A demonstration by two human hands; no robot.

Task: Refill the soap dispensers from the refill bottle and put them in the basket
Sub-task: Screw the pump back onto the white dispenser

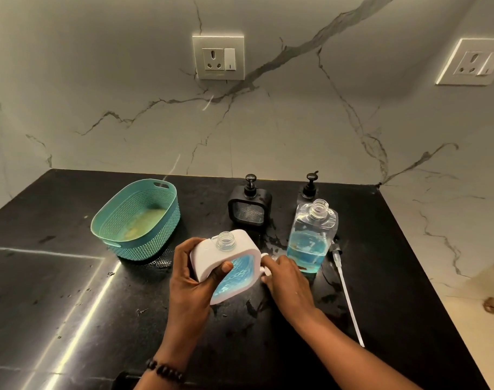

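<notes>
Nearest the camera, we count two hands at one white dispenser (209,263), which is uncapped, holds blue liquid and is tilted above the black countertop (71,291). Our left hand (192,280) grips its left side, fingers curled round the body and thumb pressed on the front window. Our right hand (285,280) lies at its right edge, fingers bent over a small white part; we cannot tell whether they pinch it. Just beside, one open refill bottle (310,235) stands upright, partly full, with one pump tube (349,299) lying to its right. Farther back we count two black dispensers (250,205), capped, and one teal basket (136,218) to the left. Behind, the marble wall carries two sockets (218,57).
</notes>
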